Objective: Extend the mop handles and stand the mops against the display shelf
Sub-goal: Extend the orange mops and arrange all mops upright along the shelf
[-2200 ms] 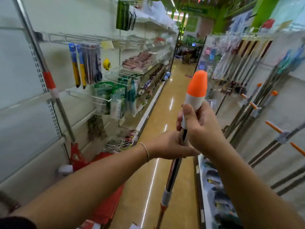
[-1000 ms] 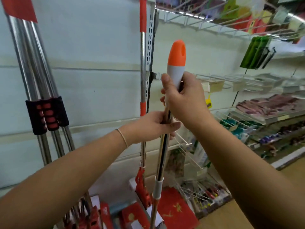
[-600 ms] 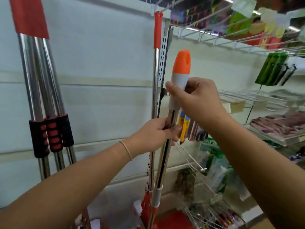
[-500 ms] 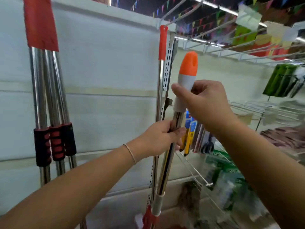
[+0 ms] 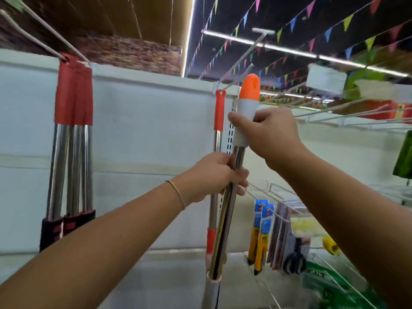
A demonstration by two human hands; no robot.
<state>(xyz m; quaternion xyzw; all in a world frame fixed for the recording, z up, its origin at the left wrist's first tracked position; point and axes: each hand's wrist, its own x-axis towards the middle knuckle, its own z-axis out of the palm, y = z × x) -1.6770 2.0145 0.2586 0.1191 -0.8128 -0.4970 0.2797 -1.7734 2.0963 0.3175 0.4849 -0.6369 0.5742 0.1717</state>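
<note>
Shelf panel (image 5: 145,130), both hands gripping mop handle (image 5: 225,219)

Mop head (image 5: 210,295) — cut off below.

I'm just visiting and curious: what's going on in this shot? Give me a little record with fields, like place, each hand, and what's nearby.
place: shop aisle, facing a white display shelf
held item: mop handle, steel tube with white and orange grip
left hand: grips the steel tube
right hand: grips the white part of the grip
nearby: red-topped mop handle just behind; three steel handles hanging at left
</note>
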